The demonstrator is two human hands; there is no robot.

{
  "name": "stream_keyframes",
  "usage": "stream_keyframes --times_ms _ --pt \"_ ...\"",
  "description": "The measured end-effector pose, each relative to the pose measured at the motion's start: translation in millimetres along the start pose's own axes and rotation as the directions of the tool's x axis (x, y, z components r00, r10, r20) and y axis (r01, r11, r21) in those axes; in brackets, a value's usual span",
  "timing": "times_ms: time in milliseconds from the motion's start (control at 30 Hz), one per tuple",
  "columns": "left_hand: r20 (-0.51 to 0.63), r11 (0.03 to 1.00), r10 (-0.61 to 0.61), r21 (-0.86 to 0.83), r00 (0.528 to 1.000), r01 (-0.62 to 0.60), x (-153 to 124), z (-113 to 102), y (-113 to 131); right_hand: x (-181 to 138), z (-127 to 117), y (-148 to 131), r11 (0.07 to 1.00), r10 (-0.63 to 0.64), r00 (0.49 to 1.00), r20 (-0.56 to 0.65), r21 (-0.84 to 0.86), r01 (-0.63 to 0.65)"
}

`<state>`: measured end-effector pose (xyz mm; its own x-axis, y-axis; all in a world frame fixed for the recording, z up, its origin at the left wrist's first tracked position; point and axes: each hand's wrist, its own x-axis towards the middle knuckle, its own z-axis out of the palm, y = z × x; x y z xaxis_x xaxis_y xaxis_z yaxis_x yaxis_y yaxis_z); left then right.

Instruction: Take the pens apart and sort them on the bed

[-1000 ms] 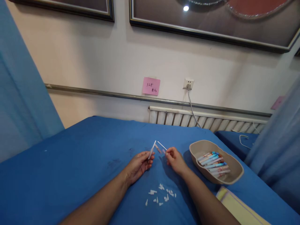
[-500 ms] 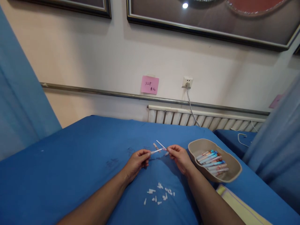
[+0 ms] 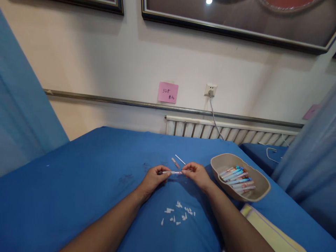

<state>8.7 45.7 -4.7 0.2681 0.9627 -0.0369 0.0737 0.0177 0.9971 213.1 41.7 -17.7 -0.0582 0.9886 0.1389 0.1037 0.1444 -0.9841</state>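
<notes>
Between my two hands lies a slim white pen (image 3: 175,172) with reddish marks, held level. My left hand (image 3: 154,179) is closed, pinching its left end between thumb and fingers. My right hand (image 3: 198,176) pinches the right end, hiding the tip. On the blue sheet just beyond the fingers rest a pinkish pen cap (image 3: 175,162) and a thin white stick (image 3: 180,159), apart from each other. Nearer to me, several small white cone-shaped pieces (image 3: 174,219) are scattered over the sheet.
To the right stands a beige plastic basket (image 3: 259,196) with several colourful pens (image 3: 237,179) in it. A yellow cloth-like item (image 3: 265,227) lies below the basket. Behind the blue-covered table (image 3: 78,168) are a radiator (image 3: 189,128) and a wall rail. Blue curtains hang at both sides.
My hands have come closer together and lowered a little. The white piece in my left hand, tilted before, now lies in line with the part in my right hand.
</notes>
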Motion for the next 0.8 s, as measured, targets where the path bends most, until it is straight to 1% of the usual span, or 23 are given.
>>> stream_keyframes --times_ms 167,300,500,600,733,800 --pt "-0.009 0.998 -0.022 -0.051 1.0 0.021 -1 0 1 2 9 9 1.0 -0.025 0.999 -0.039 -0.01 0.025" --pt "0.006 0.995 -0.04 -0.086 0.999 0.04 -1 0 0 2 12 11 0.997 -0.054 0.998 -0.04 -0.049 0.052" --pt "0.017 0.991 -0.059 -0.123 0.998 0.061 -1 0 1 -4 13 6 0.989 -0.124 0.992 0.024 -0.073 0.126" --pt "0.015 0.988 -0.071 -0.134 0.997 0.073 -1 -1 0 -6 12 4 0.975 -0.145 0.989 0.036 -0.164 0.149" --pt "0.036 0.985 -0.061 -0.157 0.998 0.066 -2 -3 0 -7 9 2 0.929 -0.199 0.98 0.028 -0.314 0.197" --pt "0.054 0.981 -0.061 -0.184 0.997 0.069 -3 -3 1 -7 8 2 0.912 -0.214 0.977 0.027 -0.352 0.209"
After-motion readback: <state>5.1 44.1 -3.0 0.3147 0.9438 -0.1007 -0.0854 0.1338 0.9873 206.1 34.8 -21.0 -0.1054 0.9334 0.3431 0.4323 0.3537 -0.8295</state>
